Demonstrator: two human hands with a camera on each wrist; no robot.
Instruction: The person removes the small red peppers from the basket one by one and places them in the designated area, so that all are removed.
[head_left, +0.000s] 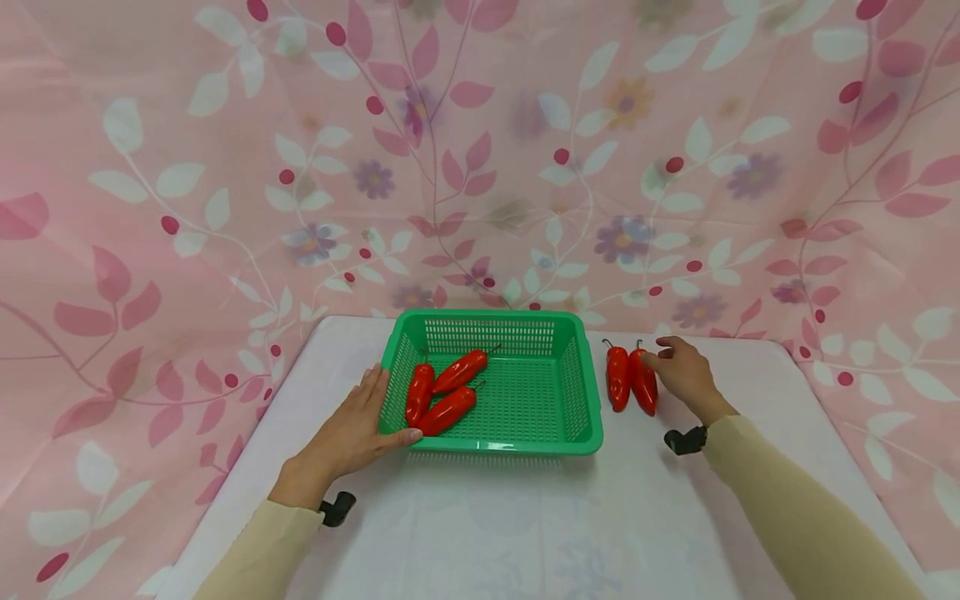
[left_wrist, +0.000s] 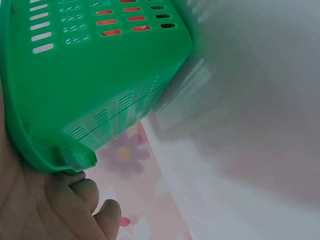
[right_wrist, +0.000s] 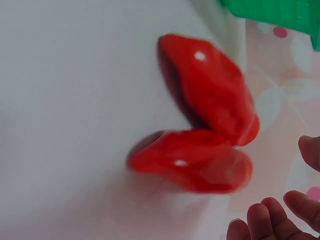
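Observation:
A green plastic basket [head_left: 558, 446] holds three red peppers, one pepper [head_left: 461, 372] lying behind another pepper [head_left: 448, 411] and a third pepper [head_left: 420, 392] near the left wall. My left hand [head_left: 352, 429] rests on the basket's left rim with its fingers fairly straight and the thumb over the front corner. In the left wrist view the palm lies against the rim [left_wrist: 15, 135]. Right of the basket, two more red peppers [head_left: 618, 379] [right_wrist: 212, 90] lie side by side on the table. My right hand [head_left: 686, 375] hovers by the right-hand pepper [head_left: 643, 382], fingers loosely bent, holding nothing; the right wrist view shows a gap.
A white cloth [head_left: 495, 525] covers the table. Behind it and at both sides hangs a pink curtain [head_left: 480, 167] printed with leaves and flowers. Each wrist wears a black camera mount [head_left: 684, 440].

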